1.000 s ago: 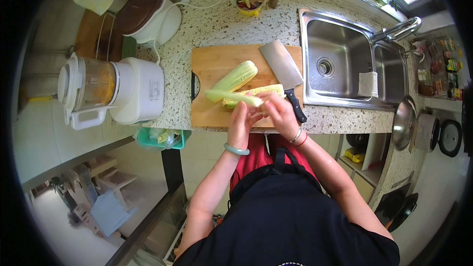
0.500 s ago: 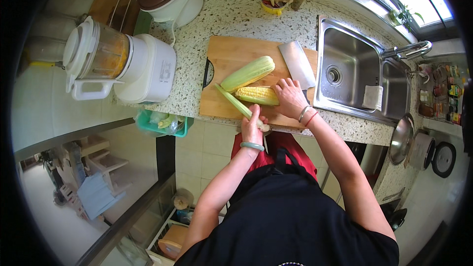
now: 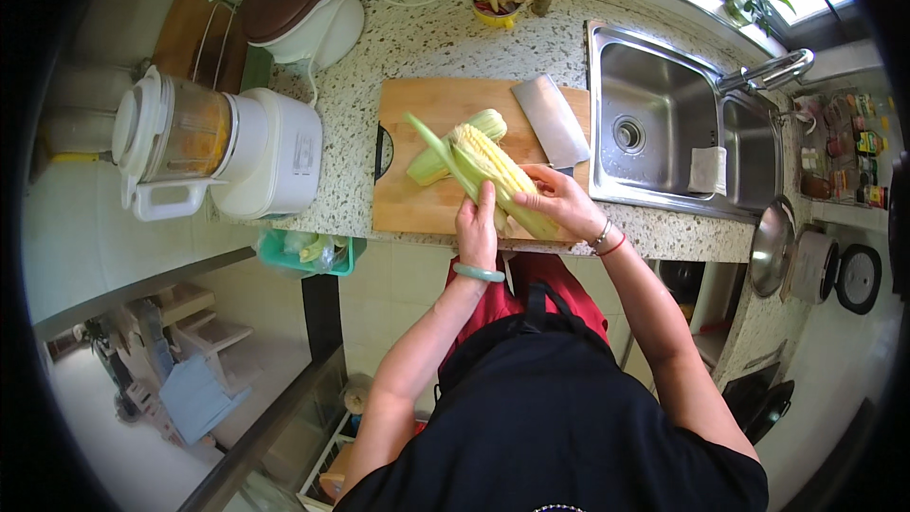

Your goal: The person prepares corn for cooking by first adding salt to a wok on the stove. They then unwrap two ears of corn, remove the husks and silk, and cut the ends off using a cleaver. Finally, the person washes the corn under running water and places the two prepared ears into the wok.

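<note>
A partly husked ear of corn (image 3: 491,163), its yellow kernels bare on the upper face, is tilted over the front of a wooden cutting board (image 3: 408,213). My left hand (image 3: 477,228) grips it from the left, the thumb against a long green husk leaf (image 3: 431,139) that sticks out past the ear. From the right, my right hand (image 3: 564,201) is closed around the lower part of the ear, fingers partly behind it. Another ear of corn (image 3: 427,167), still in its green husk, lies on the board behind the held one. A cleaver (image 3: 552,121) rests at the board's right side.
To the right is a steel sink (image 3: 654,85) with a cloth (image 3: 707,171) over its divider. A white blender (image 3: 275,152) stands left. Below the counter edge hangs a green bin (image 3: 284,251) with husks and plastic bags. A yellow pot (image 3: 500,8) sits at the back.
The partly husked ear has come up off the board into both hands and now points away to the left. My left hand has moved up against it; the right has shifted down along it.
</note>
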`<state>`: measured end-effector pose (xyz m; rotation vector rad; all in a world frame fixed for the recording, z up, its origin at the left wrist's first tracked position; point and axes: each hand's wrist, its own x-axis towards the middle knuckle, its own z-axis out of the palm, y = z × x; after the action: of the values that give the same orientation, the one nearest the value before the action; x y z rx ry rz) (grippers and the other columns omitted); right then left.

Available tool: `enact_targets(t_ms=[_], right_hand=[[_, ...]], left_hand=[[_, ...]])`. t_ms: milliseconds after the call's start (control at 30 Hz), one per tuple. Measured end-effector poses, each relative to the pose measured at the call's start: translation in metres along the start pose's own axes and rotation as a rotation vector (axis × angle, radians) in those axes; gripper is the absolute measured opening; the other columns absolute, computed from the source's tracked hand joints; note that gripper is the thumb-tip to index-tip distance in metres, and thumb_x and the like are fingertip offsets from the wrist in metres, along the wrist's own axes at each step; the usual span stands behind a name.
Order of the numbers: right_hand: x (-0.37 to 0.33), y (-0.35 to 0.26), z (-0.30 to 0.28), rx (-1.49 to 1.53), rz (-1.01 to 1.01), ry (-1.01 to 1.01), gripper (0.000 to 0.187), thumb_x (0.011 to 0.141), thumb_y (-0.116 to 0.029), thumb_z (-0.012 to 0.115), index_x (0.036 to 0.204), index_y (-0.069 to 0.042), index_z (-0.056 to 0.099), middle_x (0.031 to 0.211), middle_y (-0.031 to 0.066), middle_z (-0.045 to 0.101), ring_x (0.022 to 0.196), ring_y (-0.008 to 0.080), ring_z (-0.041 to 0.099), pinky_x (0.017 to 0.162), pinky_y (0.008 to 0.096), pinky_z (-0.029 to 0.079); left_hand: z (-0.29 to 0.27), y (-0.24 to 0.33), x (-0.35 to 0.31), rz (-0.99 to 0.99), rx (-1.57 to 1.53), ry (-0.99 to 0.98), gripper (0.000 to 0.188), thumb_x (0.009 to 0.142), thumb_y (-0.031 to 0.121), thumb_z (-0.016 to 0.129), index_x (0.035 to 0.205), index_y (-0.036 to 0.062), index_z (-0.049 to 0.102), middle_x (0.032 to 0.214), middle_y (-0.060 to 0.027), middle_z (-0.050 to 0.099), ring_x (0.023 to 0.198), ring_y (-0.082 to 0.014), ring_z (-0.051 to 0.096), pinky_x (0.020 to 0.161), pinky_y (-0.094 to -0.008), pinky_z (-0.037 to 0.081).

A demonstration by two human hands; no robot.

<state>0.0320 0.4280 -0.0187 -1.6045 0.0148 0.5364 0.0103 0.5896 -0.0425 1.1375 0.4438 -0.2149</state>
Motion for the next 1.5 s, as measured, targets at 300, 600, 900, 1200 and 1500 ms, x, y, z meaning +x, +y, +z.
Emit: enact_targets(t_ms=[300,600,900,1200,1500], right_hand=[[0.004,0.019,0.001,0.497,0.087,0.279,0.054,0.087,-0.032,0.070,0.125,0.002,0.051,0.113,0.0086,0.061,0.103,0.0133,0.056,0.091,0.0273,0.045],[0.007,0.032,0.004,0.558,0.003,0.434,0.053,0.089,-0.030,0.068,0.127,0.002,0.049,0.115,0.0084,0.059,0.106,0.0131,0.055,0.092,0.0277,0.044],[-0.001,0.026,-0.008,0.901,-0.011,0.124,0.049,0.101,-0.035,0.038,0.128,0.005,0.048,0.119,0.0197,0.061,0.106,0.0243,0.062,0.092,0.0353,0.049],[0.006,0.027,-0.006,1.001,0.163,0.292,0.045,0.099,-0.038,0.035,0.119,-0.003,0.055,0.103,0.0095,0.064,0.090,0.0202,0.064,0.072,0.0324,0.053],[0.007,0.042,0.013,0.757,0.090,0.348,0.043,0.099,-0.040,0.047,0.121,-0.003,0.055,0.103,0.0031,0.061,0.086,0.0088,0.057,0.071,0.0241,0.047]], left_hand=[[0.027,0.003,0.020,0.065,0.063,-0.072,0.033,0.094,0.030,0.062,0.102,-0.0012,0.058,0.096,-0.0045,0.061,0.082,-0.0091,0.057,0.074,-0.0241,0.049],[0.026,-0.011,0.017,0.088,0.289,-0.176,0.028,0.089,0.018,0.068,0.107,-0.0020,0.060,0.101,-0.0052,0.065,0.091,-0.0100,0.059,0.084,-0.0250,0.045],[0.020,0.001,0.022,-0.072,0.084,-0.151,0.017,0.092,0.012,0.062,0.103,-0.0012,0.060,0.100,-0.0087,0.065,0.085,-0.0129,0.062,0.074,-0.0289,0.053],[0.016,-0.006,0.025,-0.084,0.158,-0.140,0.025,0.091,0.018,0.064,0.108,0.0003,0.057,0.090,-0.0057,0.063,0.070,-0.0080,0.056,0.061,-0.0246,0.049],[0.012,-0.013,0.032,0.008,0.334,-0.165,0.027,0.091,0.025,0.066,0.102,0.0007,0.063,0.082,-0.0023,0.066,0.059,-0.0053,0.051,0.054,-0.0214,0.045]])
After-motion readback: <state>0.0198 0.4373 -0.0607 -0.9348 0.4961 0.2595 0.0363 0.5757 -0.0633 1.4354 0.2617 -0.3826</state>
